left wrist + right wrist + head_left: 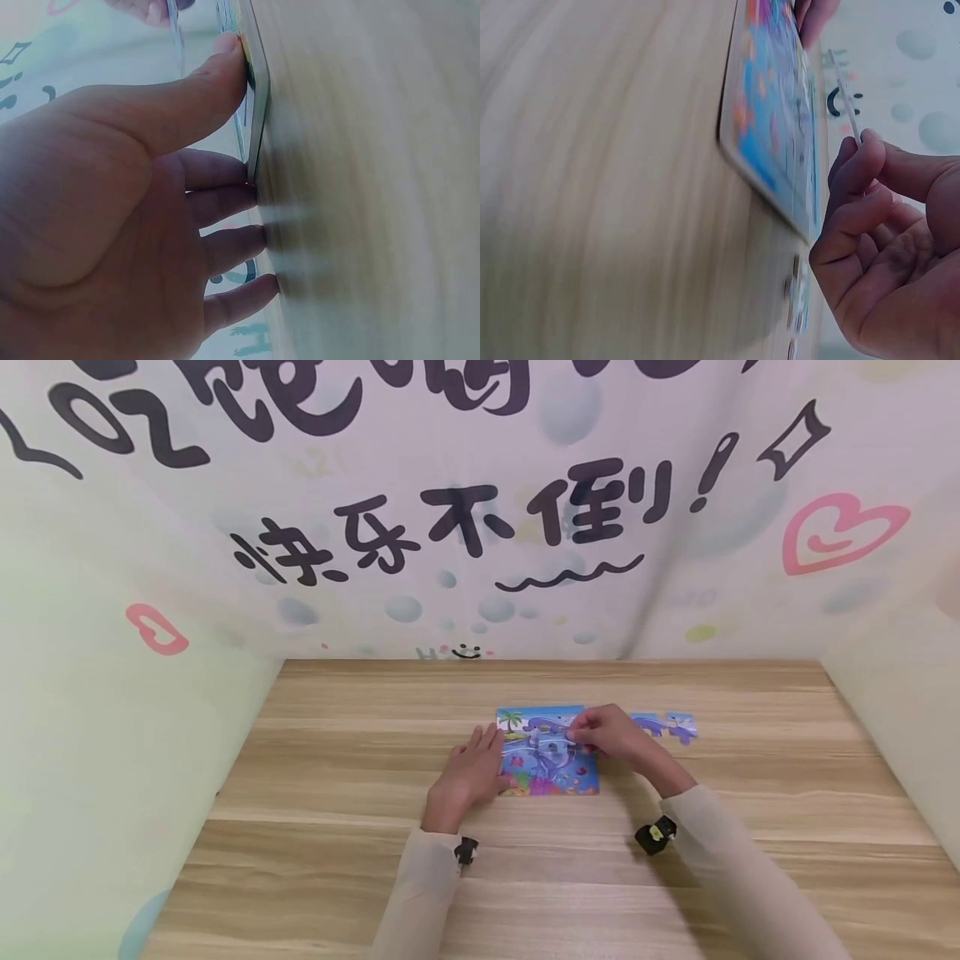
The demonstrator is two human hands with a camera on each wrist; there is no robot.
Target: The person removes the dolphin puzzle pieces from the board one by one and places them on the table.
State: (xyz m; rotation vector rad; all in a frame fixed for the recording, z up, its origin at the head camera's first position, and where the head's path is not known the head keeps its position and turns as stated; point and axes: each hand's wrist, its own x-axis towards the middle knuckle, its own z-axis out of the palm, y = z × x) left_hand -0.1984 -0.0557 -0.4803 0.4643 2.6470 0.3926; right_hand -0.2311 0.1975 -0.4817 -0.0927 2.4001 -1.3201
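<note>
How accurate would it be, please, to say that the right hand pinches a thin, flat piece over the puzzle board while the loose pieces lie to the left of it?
Not quite: the head view shows the loose pieces to the right of the puzzle board, not left. The right hand does pinch a thin, flat piece over it.

We are looking at a table [322, 868] with smooth wood grain and a faint sheen. We are seeing a puzzle [551, 777] of what looks like printed card, its face glossy, its pale edge matt, and a thin, card-like puzzle piece [846, 101]. We are noticing matt cloth sleeves [422, 893], black plastic-looking wrist cameras [647, 841] and a smooth wall [337, 627].
</note>
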